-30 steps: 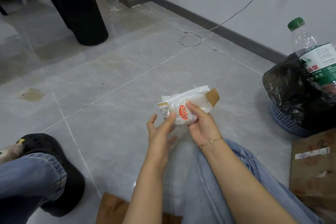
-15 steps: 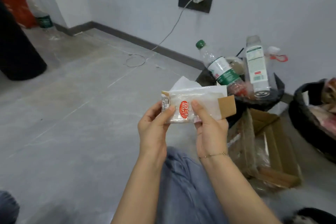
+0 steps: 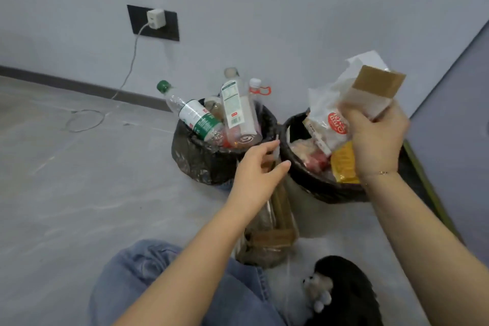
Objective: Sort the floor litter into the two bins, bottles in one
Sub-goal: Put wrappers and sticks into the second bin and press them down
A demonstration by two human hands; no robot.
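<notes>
The grey floor (image 3: 79, 206) runs up to a pale wall (image 3: 264, 8), and you sit on it with your jeans (image 3: 148, 280) at the bottom of the view. Two bins lined with black bags stand side by side near the wall. The left bin (image 3: 195, 159) is packed with plastic bottles, among them a green-capped bottle (image 3: 193, 114) leaning left and a tall clear bottle (image 3: 238, 111) beside it. The right bin (image 3: 312, 180) holds wrappers and a yellow packet (image 3: 344, 161). A crumpled cardboard and plastic package (image 3: 275, 235) lies on the floor just in front of the bins. Your right hand (image 3: 375, 135) grips a clear plastic wrapper (image 3: 341, 106) with a red logo and a cardboard tab, held above the right bin. Your left hand (image 3: 256, 169) hangs between the bins with fingers loosely spread, holding nothing. A black slipper (image 3: 349, 291) sits lower right. A charger (image 3: 155, 18) is plugged into the wall socket.
</notes>
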